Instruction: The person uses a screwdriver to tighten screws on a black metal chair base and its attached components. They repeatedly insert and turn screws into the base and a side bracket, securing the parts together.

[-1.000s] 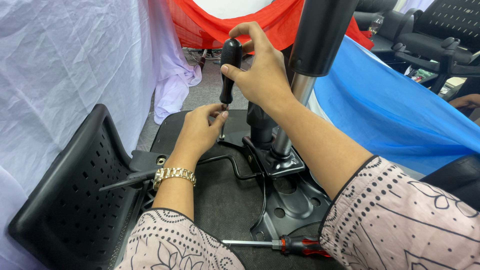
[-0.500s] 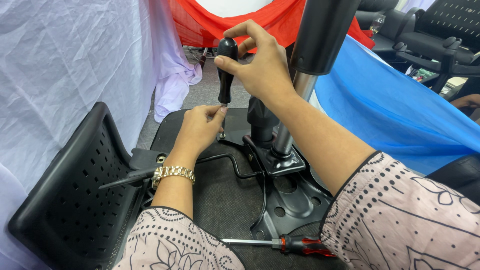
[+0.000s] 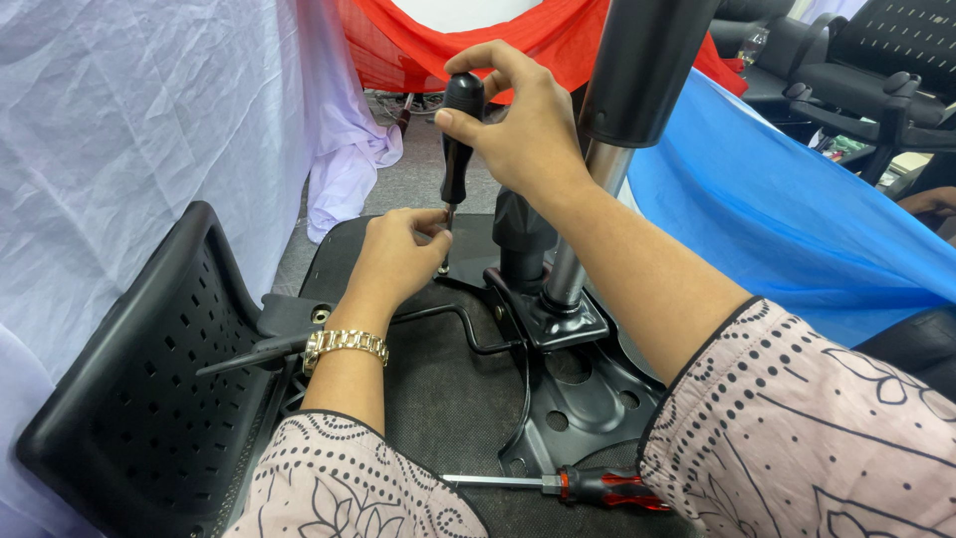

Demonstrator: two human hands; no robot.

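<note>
While right hand [image 3: 523, 134] grips smooth black screwdriver [image 3: 458, 134], left hand [image 3: 398, 259] pinches its metal tip.

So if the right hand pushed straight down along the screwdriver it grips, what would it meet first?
Most likely the left hand, whose fingertips pinch the shaft just below the black-handled screwdriver in the right hand. Under that lies the chair's black mounting plate, though depth is hard to judge.

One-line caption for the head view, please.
Right hand grips an upright black-handled screwdriver while left hand steadies its tip on an upturned chair's metal plate.
</note>
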